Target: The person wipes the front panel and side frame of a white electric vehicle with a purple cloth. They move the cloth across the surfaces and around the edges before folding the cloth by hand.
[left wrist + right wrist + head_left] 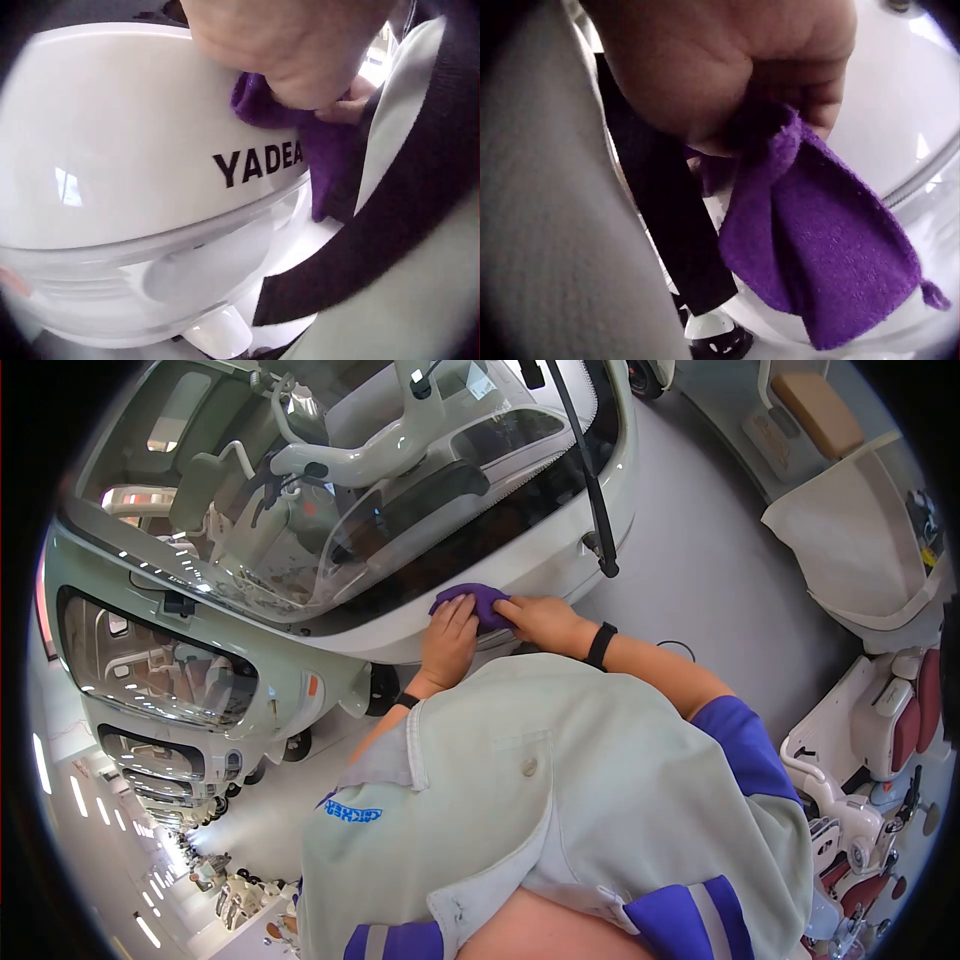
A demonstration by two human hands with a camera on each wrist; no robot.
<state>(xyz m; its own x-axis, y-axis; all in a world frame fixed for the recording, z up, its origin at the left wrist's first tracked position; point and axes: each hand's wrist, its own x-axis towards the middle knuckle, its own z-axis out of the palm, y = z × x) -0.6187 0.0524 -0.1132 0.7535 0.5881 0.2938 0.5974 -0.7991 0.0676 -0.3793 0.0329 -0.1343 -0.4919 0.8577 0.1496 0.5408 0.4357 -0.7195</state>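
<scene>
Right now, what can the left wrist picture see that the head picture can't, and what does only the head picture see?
Only the left wrist view shows the black YADEA letters.

Only the head view shows the windshield wiper, a brown seat and a pale green vehicle parked alongside.

Both show the purple cloth, the person's left hand on it, and the white vehicle front.
</scene>
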